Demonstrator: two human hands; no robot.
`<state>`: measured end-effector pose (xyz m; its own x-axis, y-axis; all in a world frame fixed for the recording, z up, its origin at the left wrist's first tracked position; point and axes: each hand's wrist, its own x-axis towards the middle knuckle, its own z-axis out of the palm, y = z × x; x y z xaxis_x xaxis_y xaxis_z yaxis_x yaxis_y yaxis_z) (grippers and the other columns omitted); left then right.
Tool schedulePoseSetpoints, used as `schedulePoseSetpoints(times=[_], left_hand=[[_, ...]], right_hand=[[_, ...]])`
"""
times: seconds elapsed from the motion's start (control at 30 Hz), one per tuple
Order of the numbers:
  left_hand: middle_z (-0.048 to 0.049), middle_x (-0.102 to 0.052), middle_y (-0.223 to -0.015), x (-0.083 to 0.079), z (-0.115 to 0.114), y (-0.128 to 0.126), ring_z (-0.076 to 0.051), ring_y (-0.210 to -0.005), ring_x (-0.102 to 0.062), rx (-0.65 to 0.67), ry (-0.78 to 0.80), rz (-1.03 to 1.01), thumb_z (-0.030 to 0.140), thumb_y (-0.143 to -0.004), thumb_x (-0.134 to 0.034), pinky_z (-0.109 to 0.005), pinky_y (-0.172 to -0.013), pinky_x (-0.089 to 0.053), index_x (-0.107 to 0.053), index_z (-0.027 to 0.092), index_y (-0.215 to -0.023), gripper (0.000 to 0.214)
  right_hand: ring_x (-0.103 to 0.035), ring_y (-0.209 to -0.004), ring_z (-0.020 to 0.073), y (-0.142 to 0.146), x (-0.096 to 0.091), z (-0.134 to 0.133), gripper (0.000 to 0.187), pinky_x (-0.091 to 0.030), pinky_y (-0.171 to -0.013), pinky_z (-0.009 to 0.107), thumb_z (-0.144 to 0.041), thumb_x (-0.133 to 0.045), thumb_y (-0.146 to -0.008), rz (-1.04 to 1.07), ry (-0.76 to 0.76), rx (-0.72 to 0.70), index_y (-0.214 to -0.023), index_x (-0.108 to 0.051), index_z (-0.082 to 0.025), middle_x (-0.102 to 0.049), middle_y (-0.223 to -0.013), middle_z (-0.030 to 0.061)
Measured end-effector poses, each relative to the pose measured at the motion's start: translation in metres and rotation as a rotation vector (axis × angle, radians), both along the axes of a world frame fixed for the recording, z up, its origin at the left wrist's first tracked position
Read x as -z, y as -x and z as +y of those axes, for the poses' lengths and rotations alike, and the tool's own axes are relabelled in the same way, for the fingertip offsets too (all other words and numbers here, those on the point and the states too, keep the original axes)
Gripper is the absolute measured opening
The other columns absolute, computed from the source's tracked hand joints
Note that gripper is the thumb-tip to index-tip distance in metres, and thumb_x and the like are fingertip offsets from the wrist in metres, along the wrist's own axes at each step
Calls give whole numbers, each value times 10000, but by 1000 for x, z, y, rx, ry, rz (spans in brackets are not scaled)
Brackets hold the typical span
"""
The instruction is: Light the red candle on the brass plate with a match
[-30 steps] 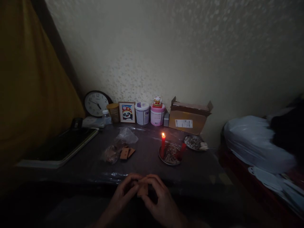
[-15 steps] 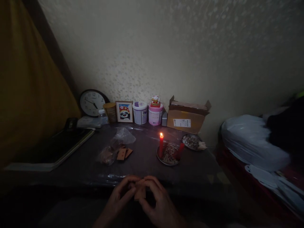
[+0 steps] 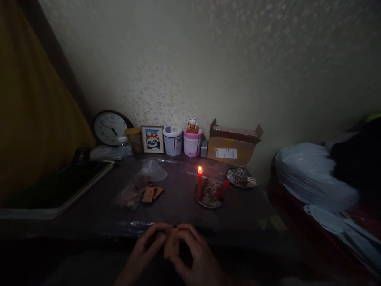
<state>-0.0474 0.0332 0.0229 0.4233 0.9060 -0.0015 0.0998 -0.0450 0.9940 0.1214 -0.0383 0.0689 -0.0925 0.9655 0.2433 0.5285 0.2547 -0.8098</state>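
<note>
At the table's near edge, both my hands hold a small brown cardboard box (image 3: 172,245), about the size of a matchbox, with faint marks on its face. My left hand (image 3: 145,246) pinches its upper left side. The fingers of my right hand (image 3: 196,254) close on its top and lower right edge. Beyond my hands, two or more similar brown boxes (image 3: 148,194) lie beside a clear plastic bag (image 3: 131,196). A lit red candle (image 3: 200,183) stands upright on a round metal plate (image 3: 209,206); a second, unlit red piece (image 3: 225,186) leans at its right.
Another plate (image 3: 236,177) with pale sticks (image 3: 251,182) lies at right. Along the wall stand a clock (image 3: 110,128), a framed panda picture (image 3: 152,140), two tubs (image 3: 173,142), a cat figurine (image 3: 193,125) and an open carton (image 3: 229,151). White bags (image 3: 309,174) lie far right.
The small box has come slightly lower and left with both hands, and more of its face shows. The whole view has shifted a little; the things on the table stay put.
</note>
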Motion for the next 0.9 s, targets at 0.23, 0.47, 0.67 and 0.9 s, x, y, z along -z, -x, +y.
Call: schedulePoseSetpoints(times=[0.23, 0.47, 0.67, 0.9], left_hand=[[-29, -704, -935, -6, 0, -1, -235, -965, -609, -74, 34, 48, 471, -768, -549, -299, -844, -479, -667, 229, -902, 301], [-18, -718, -934, -7, 0, 1, -244, -955, -620, -135, 65, 64, 489, -705, -601, -302, -840, -497, -687, 246, -862, 302], [1, -720, -964, -7, -1, 3, -243, -946, -631, -131, 56, 39, 482, -694, -606, -296, -843, -508, -700, 303, -885, 278], [-19, -696, -1084, 3, -3, 19, -312, -1043, -580, -52, -82, 73, 470, -523, -734, -391, -928, -465, -707, 366, -909, 400]], right_hand=[[-574, -1025, 168, -2, 3, 3, 369, -446, -909, 253, -79, -621, -682, -9, -35, -8, -1012, -575, -236, -592, -1092, 32], [-576, -1037, 193, -2, 11, 3, 468, -461, -895, 259, -86, -662, -616, -39, -30, -30, -1042, -563, -253, -584, -1133, 38], [-602, -1002, 201, -5, 29, 5, 471, -480, -862, 255, -218, -731, -633, -60, -92, -37, -1064, -563, -302, -595, -1136, 21], [-619, -999, 196, -8, 41, 4, 452, -495, -856, 235, -239, -746, -683, -64, -122, -17, -1085, -564, -338, -614, -1147, 6]])
